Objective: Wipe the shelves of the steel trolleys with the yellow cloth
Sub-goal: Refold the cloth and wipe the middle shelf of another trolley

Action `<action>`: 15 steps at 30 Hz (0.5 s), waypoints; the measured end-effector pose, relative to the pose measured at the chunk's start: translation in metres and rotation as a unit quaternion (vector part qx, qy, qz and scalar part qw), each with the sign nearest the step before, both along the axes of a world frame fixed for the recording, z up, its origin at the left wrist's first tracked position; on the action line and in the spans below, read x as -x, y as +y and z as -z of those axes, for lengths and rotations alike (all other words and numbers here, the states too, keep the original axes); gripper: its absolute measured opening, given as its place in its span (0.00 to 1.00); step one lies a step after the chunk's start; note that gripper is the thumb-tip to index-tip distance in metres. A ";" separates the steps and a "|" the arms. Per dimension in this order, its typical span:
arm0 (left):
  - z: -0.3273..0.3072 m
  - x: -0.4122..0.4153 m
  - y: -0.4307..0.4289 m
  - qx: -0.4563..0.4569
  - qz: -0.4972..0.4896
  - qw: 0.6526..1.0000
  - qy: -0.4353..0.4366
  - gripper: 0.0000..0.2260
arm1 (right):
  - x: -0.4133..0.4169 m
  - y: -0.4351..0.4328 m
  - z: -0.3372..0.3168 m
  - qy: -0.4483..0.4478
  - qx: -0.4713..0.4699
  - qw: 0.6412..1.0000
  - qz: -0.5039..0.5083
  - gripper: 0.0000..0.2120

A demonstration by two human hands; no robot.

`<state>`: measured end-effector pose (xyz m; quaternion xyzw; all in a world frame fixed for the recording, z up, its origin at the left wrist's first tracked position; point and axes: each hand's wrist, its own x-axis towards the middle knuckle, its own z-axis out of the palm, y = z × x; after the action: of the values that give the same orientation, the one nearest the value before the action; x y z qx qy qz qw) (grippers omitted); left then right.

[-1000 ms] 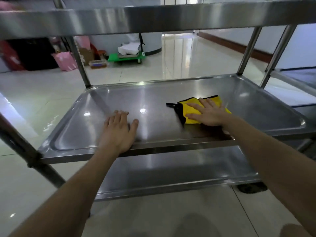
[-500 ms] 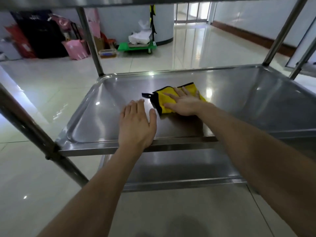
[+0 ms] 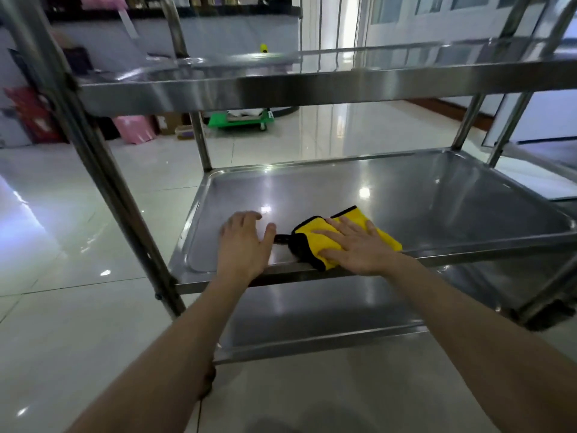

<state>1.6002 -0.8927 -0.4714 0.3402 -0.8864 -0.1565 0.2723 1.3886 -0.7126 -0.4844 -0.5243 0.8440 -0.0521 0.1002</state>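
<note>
Pressing yellow cloth (image 3: 315,242) under flat right hand (image 3: 359,248), dragging it closer to middle shelf (image 3: 406,198) front rim than before; resting left hand (image 3: 243,248) loosely alongside, holding nothing.

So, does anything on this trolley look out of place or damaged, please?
Nothing stands out. The yellow cloth lies under the right hand on the middle shelf; the left hand rests beside it.

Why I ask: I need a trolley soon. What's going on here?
A person is wiping the middle shelf of a steel trolley. The right hand presses flat on a yellow cloth near the shelf's front edge. The left hand rests on the shelf beside it, holding nothing. The top shelf and bottom shelf are untouched right now.
</note>
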 end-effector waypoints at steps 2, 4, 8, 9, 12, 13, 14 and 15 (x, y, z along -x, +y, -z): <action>0.002 -0.028 -0.022 0.019 -0.046 0.993 -0.104 0.36 | 0.001 -0.002 0.000 0.003 0.000 1.000 0.007 0.41; 0.004 -0.050 -0.034 -0.009 -0.091 0.979 -0.181 0.41 | 0.003 -0.005 -0.001 0.005 -0.002 1.000 0.016 0.41; 0.011 -0.063 -0.037 -0.030 -0.080 0.973 -0.214 0.42 | 0.004 -0.010 -0.002 -0.007 -0.013 0.999 0.041 0.38; 0.012 -0.063 -0.037 -0.010 -0.072 0.970 -0.232 0.41 | 0.003 -0.012 -0.002 -0.006 -0.019 0.999 0.048 0.38; 0.013 -0.064 -0.035 -0.029 -0.105 0.977 -0.184 0.42 | 0.002 -0.023 -0.001 -0.007 -0.033 0.997 0.072 0.38; 0.014 -0.064 -0.034 -0.028 -0.111 0.978 -0.174 0.43 | 0.002 -0.029 0.000 -0.010 -0.036 0.996 0.080 0.39; 0.016 -0.064 -0.033 -0.023 -0.115 0.978 -0.174 0.44 | 0.003 -0.036 0.000 -0.013 -0.036 0.996 0.085 0.39; 0.018 -0.063 -0.033 -0.016 -0.114 0.978 -0.176 0.44 | 0.003 -0.044 0.000 -0.014 -0.034 0.995 0.090 0.40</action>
<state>1.6636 -0.9256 -0.4890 0.4659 -0.8730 -0.0761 0.1222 1.3856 -0.7566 -0.4848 -0.4414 0.8878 -0.0392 0.1244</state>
